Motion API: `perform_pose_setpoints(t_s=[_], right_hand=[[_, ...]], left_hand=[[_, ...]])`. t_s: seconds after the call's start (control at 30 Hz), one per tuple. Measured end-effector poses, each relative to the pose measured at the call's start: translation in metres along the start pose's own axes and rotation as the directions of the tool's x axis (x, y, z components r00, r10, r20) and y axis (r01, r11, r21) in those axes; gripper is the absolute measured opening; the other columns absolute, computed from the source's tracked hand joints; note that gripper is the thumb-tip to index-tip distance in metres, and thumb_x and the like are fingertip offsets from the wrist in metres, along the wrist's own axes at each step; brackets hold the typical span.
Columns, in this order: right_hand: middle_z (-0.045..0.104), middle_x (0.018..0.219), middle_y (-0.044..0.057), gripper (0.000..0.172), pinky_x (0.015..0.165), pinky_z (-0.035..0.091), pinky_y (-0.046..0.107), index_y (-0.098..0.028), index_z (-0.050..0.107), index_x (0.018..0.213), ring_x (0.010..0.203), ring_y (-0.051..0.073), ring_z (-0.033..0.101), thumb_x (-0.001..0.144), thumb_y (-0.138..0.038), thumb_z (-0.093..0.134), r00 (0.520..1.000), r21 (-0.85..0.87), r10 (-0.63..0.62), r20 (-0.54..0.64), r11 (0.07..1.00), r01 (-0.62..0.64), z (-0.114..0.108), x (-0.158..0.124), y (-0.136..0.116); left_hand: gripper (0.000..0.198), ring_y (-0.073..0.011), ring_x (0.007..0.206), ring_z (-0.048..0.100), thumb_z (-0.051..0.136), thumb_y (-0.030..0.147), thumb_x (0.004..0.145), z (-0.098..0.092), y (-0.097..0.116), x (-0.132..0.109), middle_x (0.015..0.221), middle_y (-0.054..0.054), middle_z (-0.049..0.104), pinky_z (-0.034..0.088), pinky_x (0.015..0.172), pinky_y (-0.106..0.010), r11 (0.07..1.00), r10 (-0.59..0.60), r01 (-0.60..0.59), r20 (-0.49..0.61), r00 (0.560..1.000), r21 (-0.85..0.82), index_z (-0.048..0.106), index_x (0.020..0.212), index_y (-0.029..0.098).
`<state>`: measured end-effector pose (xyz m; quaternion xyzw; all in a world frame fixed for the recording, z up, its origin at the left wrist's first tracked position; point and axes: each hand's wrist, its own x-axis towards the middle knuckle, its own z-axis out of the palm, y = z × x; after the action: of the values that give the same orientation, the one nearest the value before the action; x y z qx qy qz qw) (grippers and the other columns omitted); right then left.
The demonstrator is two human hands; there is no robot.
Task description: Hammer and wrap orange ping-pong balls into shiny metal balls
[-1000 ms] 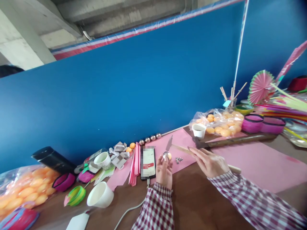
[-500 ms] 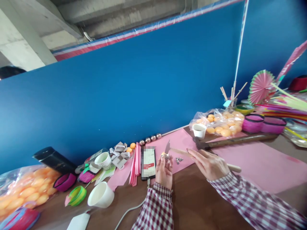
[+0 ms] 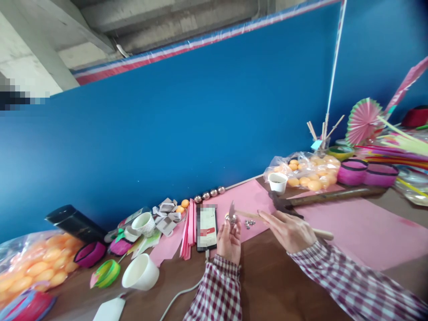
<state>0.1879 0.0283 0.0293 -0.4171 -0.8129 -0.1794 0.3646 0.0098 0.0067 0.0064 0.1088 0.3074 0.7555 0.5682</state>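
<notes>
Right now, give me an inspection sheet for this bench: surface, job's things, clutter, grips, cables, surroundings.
Surface: brown table, partly under a pink sheet.
Job's things: small hammer, head close to a shiny piece.
Clutter: cups, bags of orange balls, pink baskets, paper scraps.
Grips: left hand pinches the shiny piece; right hand holds the small hammer.
Cables: white cable runs to a phone.
Surroundings: blue wall behind.
</notes>
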Motion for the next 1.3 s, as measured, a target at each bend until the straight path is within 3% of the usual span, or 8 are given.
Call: perform_pose_setpoints(t_s=[0.27, 0.5, 0.97, 1.3], right_hand=[[0.065, 0.084, 0.003, 0.035, 0.058, 0.039, 0.02, -0.026, 0.051, 0.118, 0.068, 0.01, 0.059, 0.089, -0.029, 0.033, 0.997, 0.071, 0.078, 0.008, 0.994, -0.079, -0.0007, 0.0003, 0.0047], [0.063, 0.075, 0.002, 0.034, 0.056, 0.037, 0.021, -0.026, 0.052, 0.117, 0.063, 0.01, 0.057, 0.087, -0.029, 0.037, 1.0, 0.038, 0.027, -0.01, 0.999, -0.027, -0.0001, -0.0005, 0.0036], [0.063, 0.071, 0.002, 0.031, 0.057, 0.036, 0.021, -0.026, 0.056, 0.112, 0.063, 0.009, 0.057, 0.088, -0.03, 0.038, 1.0, 0.019, -0.015, -0.017, 1.0, 0.015, 0.004, -0.0022, -0.0008], [0.063, 0.072, 0.002, 0.032, 0.057, 0.038, 0.02, -0.027, 0.055, 0.114, 0.064, 0.009, 0.057, 0.088, -0.031, 0.037, 1.0, 0.049, 0.004, -0.009, 0.999, -0.003, 0.0052, -0.0034, 0.0011]], left_hand=[[0.016, -0.0172, 0.09, 0.063, 0.051, 0.019, 0.08, -0.0005, 0.0011, 0.0004, 0.095, -0.013, 0.066, 0.05, 0.08, -0.024, 0.999, -0.029, 0.029, -0.006, 1.0, -0.031, 0.061, 0.086, 0.009], [0.012, -0.0172, 0.087, 0.064, 0.05, 0.015, 0.08, 0.0016, 0.0024, -0.0009, 0.085, -0.01, 0.067, 0.052, 0.076, -0.021, 0.999, -0.021, 0.018, -0.08, 0.997, -0.033, 0.061, 0.077, 0.01], [0.013, -0.019, 0.092, 0.062, 0.049, 0.014, 0.081, -0.0011, 0.0024, -0.0001, 0.092, -0.011, 0.066, 0.052, 0.076, -0.02, 0.996, -0.025, 0.02, -0.056, 0.998, -0.088, 0.061, 0.081, 0.009], [0.008, -0.02, 0.092, 0.062, 0.054, 0.014, 0.078, -0.0001, 0.0021, -0.0017, 0.083, -0.009, 0.067, 0.053, 0.074, -0.02, 0.997, -0.029, 0.024, -0.07, 0.997, -0.072, 0.06, 0.076, 0.01]])
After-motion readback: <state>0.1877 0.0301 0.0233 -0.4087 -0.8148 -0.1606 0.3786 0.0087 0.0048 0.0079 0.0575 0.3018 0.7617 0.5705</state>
